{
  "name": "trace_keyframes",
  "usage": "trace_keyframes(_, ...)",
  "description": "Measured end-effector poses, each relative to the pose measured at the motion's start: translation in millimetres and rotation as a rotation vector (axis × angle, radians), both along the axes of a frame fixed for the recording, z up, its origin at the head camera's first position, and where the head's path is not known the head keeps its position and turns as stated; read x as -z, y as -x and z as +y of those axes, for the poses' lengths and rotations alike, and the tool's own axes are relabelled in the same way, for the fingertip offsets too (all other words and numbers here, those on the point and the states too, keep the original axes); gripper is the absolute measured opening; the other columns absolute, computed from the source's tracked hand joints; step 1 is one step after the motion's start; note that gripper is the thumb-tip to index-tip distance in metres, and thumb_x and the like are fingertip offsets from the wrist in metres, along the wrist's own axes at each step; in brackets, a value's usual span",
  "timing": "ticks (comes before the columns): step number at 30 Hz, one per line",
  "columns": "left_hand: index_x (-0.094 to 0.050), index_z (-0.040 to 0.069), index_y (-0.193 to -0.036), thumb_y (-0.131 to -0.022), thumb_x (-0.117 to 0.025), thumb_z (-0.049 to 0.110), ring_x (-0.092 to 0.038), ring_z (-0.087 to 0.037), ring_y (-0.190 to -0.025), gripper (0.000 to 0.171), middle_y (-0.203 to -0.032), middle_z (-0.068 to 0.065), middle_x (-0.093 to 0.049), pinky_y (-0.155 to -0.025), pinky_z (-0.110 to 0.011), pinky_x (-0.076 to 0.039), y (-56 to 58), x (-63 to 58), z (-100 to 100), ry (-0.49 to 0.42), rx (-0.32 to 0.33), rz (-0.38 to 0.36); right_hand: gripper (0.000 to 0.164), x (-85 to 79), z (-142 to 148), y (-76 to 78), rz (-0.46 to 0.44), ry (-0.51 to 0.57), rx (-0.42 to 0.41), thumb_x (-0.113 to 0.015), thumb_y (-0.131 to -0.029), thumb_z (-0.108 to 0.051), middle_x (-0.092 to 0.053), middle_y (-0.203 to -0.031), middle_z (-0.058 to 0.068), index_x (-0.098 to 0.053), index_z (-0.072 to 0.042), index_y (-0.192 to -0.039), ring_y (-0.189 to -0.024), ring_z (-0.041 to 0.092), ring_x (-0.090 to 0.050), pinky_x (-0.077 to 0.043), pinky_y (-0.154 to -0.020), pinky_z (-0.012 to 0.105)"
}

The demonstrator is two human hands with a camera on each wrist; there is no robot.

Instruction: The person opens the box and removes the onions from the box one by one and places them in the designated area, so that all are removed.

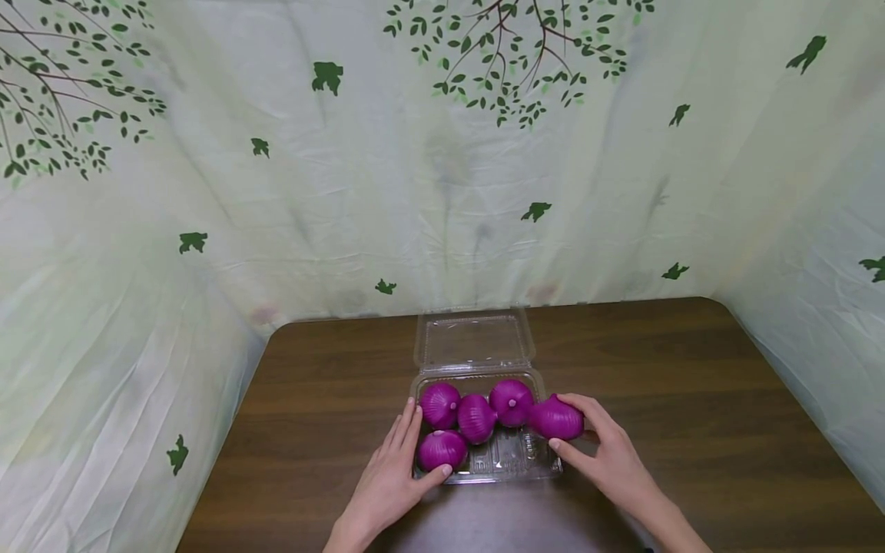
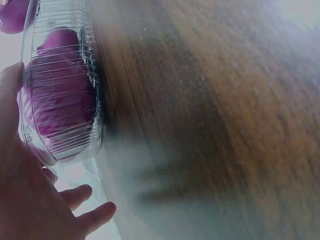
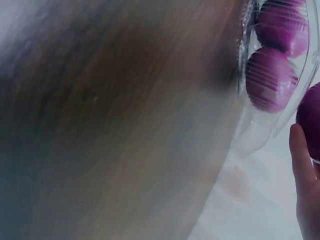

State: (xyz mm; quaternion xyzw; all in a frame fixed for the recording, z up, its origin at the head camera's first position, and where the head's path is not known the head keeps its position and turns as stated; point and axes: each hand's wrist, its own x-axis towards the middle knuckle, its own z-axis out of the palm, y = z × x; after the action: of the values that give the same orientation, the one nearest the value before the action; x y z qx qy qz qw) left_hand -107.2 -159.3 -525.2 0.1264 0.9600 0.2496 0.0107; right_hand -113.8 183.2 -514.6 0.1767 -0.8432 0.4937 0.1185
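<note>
While the left hand rests along the left side of the clear plastic container, fingers nearly straight and thumb at the near corner, the right hand holds a purple onion at the container's right rim, thumb on its near side and fingers on its far side. I cannot tell whether this onion touches the rim. Four other onions sit inside, and the near right part of the tray is bare.

The held onion looks firm and should be light enough for one hand, but its glossy, rounded skin may slip. A hold across its widest part, thumb opposite fingers, seems surest; the narrow tip probably offers little grip. The container appears thin and bendy, likely to skid on the surface or buckle if squeezed, so light, flat pressure along its wall suits it. The lid, lying open at the far side, would probably flex at the hinge and make a poor handle.
</note>
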Motion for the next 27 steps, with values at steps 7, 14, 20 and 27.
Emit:
trace_keyframes(7,-0.020,0.013,-0.158,-0.085,-0.060,0.068,-0.022,-0.034,-0.146,0.099,-0.165,-0.001,-0.009,-0.103,-0.062,-0.034,0.6,0.4,0.2,0.003,0.004,0.006,0.061,-0.5,9.4,-0.1,-0.075,0.085,0.088,-0.083,-0.080,-0.011,-0.057,-0.127,0.005,-0.053,-0.015,-0.132,-0.110,0.011,-0.056,-0.053,-0.083,0.022)
trace_keyframes(14,-0.020,0.014,-0.158,-0.085,-0.059,0.069,-0.022,-0.034,-0.146,0.100,-0.165,0.000,-0.008,-0.103,-0.062,-0.034,1.2,0.8,0.1,0.004,0.000,0.003,0.068,-19.0,13.3,-1.2,-0.109,0.087,0.118,-0.083,-0.076,0.001,-0.054,-0.128,0.016,-0.046,-0.001,-0.134,-0.110,0.014,-0.053,-0.049,-0.084,0.015)
trace_keyframes(20,-0.020,0.014,-0.159,-0.085,-0.059,0.069,-0.023,-0.034,-0.145,0.100,-0.165,0.000,-0.008,-0.103,-0.062,-0.035,1.8,1.1,0.0,0.008,-0.002,0.004,0.085,-0.5,27.9,10.5,-0.045,-0.033,0.138,-0.087,-0.073,-0.004,-0.052,-0.128,0.004,-0.043,-0.016,-0.145,-0.110,0.010,-0.049,-0.050,-0.080,0.019)
trace_keyframes(27,-0.020,0.015,-0.159,-0.084,-0.058,0.071,-0.023,-0.034,-0.145,0.100,-0.165,0.001,-0.008,-0.103,-0.062,-0.035,1.5,1.0,-0.4,0.007,-0.001,0.001,0.082,18.5,41.9,24.5,-0.019,-0.118,0.112,-0.088,-0.072,-0.012,-0.049,-0.128,0.000,-0.050,-0.020,-0.144,-0.108,0.013,-0.053,-0.043,-0.087,0.015)
